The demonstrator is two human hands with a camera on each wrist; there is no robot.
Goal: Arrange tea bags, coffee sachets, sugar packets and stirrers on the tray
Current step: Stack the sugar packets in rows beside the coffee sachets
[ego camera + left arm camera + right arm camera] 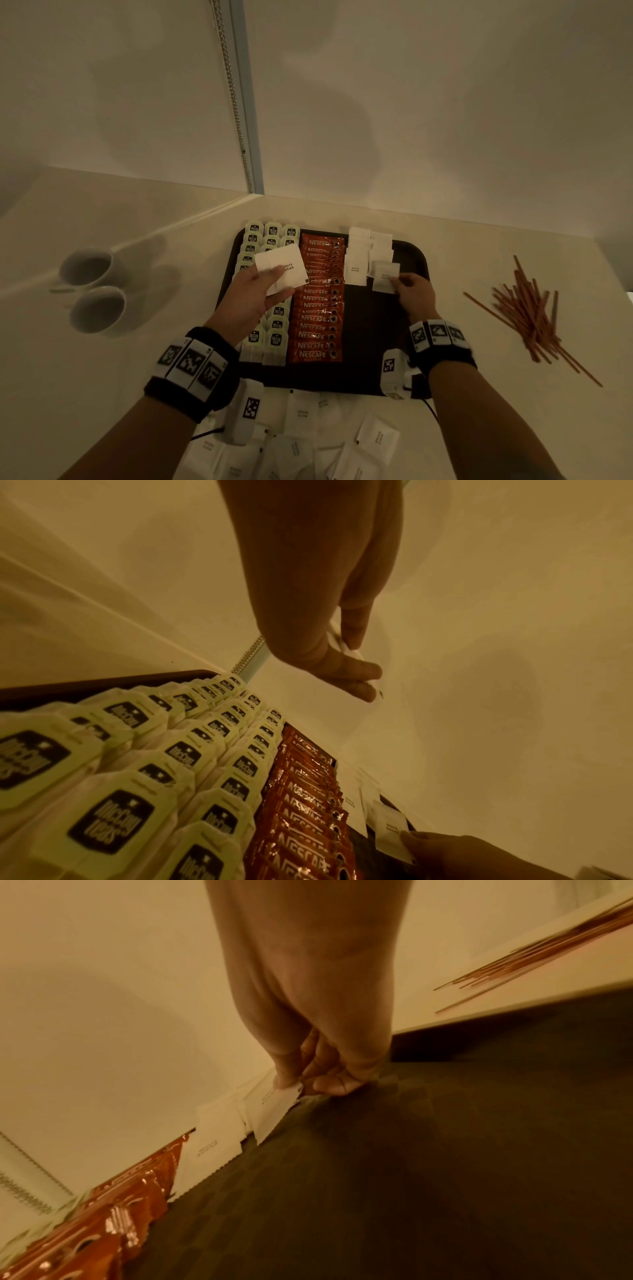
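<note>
Sugar packet (386, 277) flat, print sideways

You've got two white cups (92, 287) far left and one tray (419, 263). Three columns of tea bags (272, 236), one of coffee sachets (317, 308), two of sugar packets (370, 246).

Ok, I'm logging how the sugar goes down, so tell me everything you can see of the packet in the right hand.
The sugar packet is a small white paper square printed WHITE SUGAR, with a serrated edge. The right hand pinches its near right corner. It lies tilted, low over the dark tray, at the near end of the right sugar row, overlapping the packet behind.
</note>
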